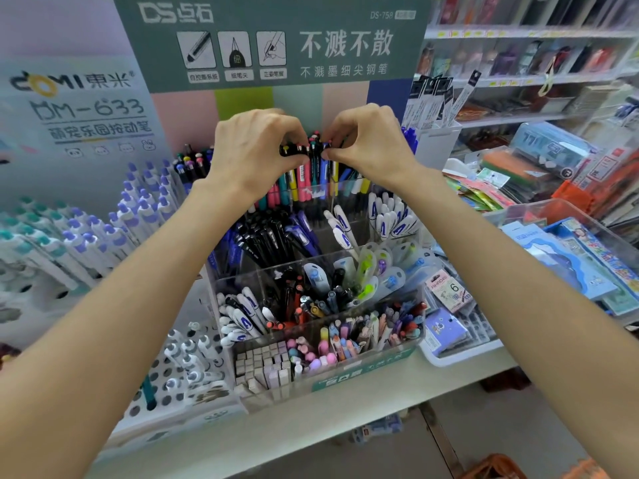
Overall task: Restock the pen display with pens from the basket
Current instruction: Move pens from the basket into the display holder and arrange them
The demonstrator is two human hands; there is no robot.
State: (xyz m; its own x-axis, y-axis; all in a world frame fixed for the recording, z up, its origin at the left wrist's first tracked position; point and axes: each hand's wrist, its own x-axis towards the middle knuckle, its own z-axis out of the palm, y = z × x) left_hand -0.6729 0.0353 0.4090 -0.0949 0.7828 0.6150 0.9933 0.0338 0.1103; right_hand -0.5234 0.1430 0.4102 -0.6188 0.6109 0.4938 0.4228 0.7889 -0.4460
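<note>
A clear tiered pen display point(345, 366) stands on the shelf, its compartments full of pens. Both my hands reach to its top back row. My left hand point(256, 150) grips a bundle of black-topped colourful pens point(307, 167) from the left. My right hand point(366, 143) pinches the tops of the same bundle from the right. The pens stand upright in the back compartment, with pink, yellow, teal and blue barrels showing below my fingers. An orange basket point(494, 468) shows at the bottom edge, on the floor.
A white rack of purple and teal pens point(103, 236) stands left of the display. A white tray of stationery packs point(460, 354) and a clear bin point(570, 216) lie to the right. Shelves of goods point(536, 63) fill the upper right.
</note>
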